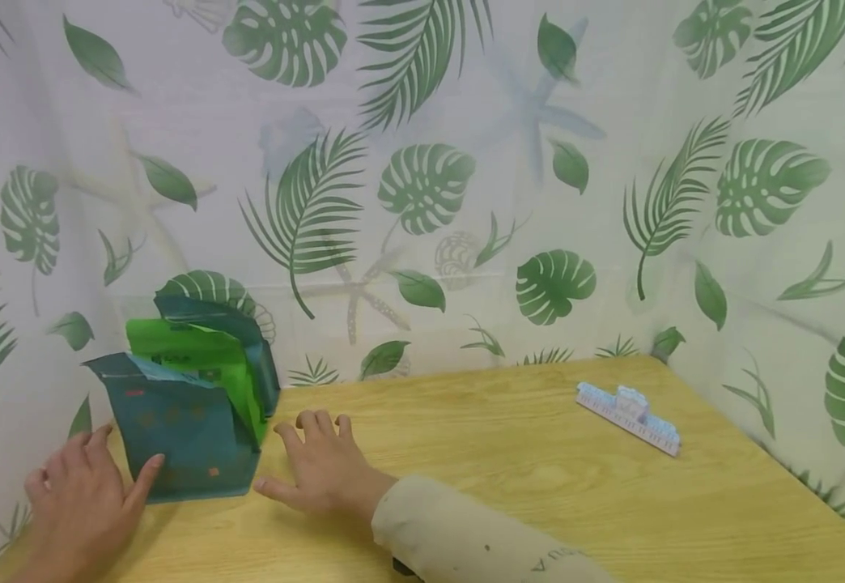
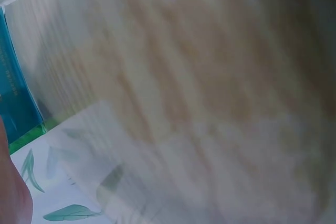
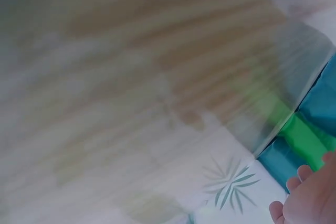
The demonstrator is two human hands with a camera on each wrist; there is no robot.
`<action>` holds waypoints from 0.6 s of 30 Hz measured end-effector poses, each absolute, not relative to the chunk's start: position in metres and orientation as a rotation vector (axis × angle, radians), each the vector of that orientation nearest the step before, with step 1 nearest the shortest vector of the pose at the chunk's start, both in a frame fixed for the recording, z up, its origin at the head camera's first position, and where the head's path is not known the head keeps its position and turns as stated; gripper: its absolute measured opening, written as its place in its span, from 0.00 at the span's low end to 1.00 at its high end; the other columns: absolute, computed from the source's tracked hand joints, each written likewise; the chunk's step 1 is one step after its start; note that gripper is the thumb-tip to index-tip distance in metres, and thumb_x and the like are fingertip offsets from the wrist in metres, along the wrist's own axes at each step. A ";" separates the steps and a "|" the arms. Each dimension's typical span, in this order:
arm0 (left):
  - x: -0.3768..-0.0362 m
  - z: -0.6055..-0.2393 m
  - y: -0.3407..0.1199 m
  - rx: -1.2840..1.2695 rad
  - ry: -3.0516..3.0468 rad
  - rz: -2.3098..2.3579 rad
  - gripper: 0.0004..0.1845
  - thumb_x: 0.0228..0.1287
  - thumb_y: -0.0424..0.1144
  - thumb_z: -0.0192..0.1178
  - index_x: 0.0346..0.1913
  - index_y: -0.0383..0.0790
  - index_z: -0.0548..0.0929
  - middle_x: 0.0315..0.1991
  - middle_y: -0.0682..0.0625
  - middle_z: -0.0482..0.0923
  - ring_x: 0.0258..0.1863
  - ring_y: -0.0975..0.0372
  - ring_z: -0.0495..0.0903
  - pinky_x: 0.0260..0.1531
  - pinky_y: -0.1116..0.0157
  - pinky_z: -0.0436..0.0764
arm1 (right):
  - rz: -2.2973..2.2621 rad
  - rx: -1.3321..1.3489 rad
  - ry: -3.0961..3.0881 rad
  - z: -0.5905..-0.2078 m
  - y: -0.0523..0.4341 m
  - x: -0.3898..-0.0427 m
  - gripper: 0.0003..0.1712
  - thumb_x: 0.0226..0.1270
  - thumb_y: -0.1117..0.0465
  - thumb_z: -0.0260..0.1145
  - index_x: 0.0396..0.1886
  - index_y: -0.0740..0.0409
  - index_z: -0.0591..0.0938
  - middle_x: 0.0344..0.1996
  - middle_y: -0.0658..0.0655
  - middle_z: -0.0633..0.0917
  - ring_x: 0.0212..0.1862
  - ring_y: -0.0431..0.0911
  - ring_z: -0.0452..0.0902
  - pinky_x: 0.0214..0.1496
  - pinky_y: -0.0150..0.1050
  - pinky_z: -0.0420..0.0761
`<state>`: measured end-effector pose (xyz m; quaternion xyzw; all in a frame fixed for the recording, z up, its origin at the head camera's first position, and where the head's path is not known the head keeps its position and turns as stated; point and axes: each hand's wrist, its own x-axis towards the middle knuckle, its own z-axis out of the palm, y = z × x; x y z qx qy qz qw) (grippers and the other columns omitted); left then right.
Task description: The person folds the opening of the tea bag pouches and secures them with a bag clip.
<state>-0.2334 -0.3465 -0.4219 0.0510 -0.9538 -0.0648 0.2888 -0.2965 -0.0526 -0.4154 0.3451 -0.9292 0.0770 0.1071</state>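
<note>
Teal pouches (image 1: 189,429) with green pouch (image 1: 197,356) between, standing upright at counter's (image 1: 510,453) far-left corner against leaf-print curtain (image 1: 422,186). Left hand (image 1: 83,502): fingers relaxed, thumb touching front teal pouch. Right hand (image 1: 320,465): fingers spread flat on counter just beside pouches, grasping nothing. Pale blue clip (image 1: 630,417) well apart, right. Risk: sideways nudge from either hand likely topples light, unsupported pouches; wrist views blurred

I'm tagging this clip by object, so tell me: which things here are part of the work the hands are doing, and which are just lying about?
In hand:
- teal and green bags, standing upright
- left hand, thumb touching the front bag
- right hand, flat on the table beside the bags

Lying about:
- pale blue clip, far right, apart from both hands
- wooden table
- leaf-print curtain
</note>
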 end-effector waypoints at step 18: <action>-0.256 -0.426 -0.351 0.039 -2.531 -0.154 0.47 0.71 0.66 0.49 0.55 0.13 0.64 0.49 0.21 0.66 0.47 0.31 0.64 0.44 0.36 0.58 | 0.106 1.126 -2.793 -0.415 -0.082 -0.289 0.41 0.70 0.23 0.37 0.68 0.42 0.70 0.59 0.47 0.70 0.60 0.44 0.63 0.61 0.49 0.64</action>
